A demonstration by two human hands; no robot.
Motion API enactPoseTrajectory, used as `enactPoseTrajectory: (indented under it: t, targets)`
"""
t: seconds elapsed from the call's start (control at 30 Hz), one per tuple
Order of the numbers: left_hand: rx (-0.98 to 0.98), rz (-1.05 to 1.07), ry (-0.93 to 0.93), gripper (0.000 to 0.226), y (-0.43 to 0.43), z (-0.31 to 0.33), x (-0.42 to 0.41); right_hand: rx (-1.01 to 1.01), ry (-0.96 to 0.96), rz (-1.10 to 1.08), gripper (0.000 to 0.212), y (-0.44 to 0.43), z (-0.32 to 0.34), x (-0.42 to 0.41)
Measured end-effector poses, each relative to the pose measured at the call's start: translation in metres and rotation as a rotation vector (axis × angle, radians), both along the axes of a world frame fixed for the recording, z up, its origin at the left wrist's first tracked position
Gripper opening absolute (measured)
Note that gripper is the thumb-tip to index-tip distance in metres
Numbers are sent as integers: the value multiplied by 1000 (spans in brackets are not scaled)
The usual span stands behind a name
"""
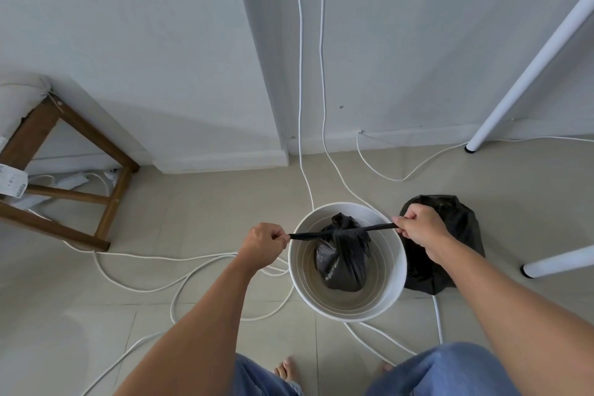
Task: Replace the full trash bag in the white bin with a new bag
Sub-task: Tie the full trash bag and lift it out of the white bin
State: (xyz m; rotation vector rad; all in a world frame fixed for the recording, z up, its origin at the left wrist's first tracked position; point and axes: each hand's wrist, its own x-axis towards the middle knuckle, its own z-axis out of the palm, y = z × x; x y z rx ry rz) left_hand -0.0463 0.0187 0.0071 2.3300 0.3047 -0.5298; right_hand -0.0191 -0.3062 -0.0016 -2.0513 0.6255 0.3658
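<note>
A round white bin (397, 286) stands on the floor in front of me. Inside it sits a full black trash bag (342, 262), gathered at the top into a knot. My left hand (264, 244) pinches one twisted black end of the bag at the bin's left rim. My right hand (419, 228) pinches the other end at the right rim. The two ends are stretched taut across the bin's mouth. Another black bag (456, 235) lies on the floor just right of the bin, partly hidden by my right hand and forearm.
White cables (180, 270) loop over the tiled floor around and under the bin. A wooden stool (106, 151) stands at the left by the wall. Two white table legs (527, 74) rise on the right. My bare feet and jeans (443, 370) are at the bottom edge.
</note>
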Motion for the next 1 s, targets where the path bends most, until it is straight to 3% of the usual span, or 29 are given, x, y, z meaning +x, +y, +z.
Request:
enactPoseTrajectory:
  t: [0.23, 0.5, 0.83, 1.0]
  targets:
    - [37, 18, 37, 29, 5, -11, 0, -38, 33, -2, 30, 0, -12, -2]
    - [-63, 126, 8, 30, 11, -8, 8, 40, -16, -29, 27, 3, 1, 12]
    - [-260, 336, -204, 21, 28, 55, 26, 151, -203, -22, 26, 31, 79, 41]
    - [-497, 513, -290, 19, 46, 84, 26, 241, -263, 5, 21, 62, 118, 45]
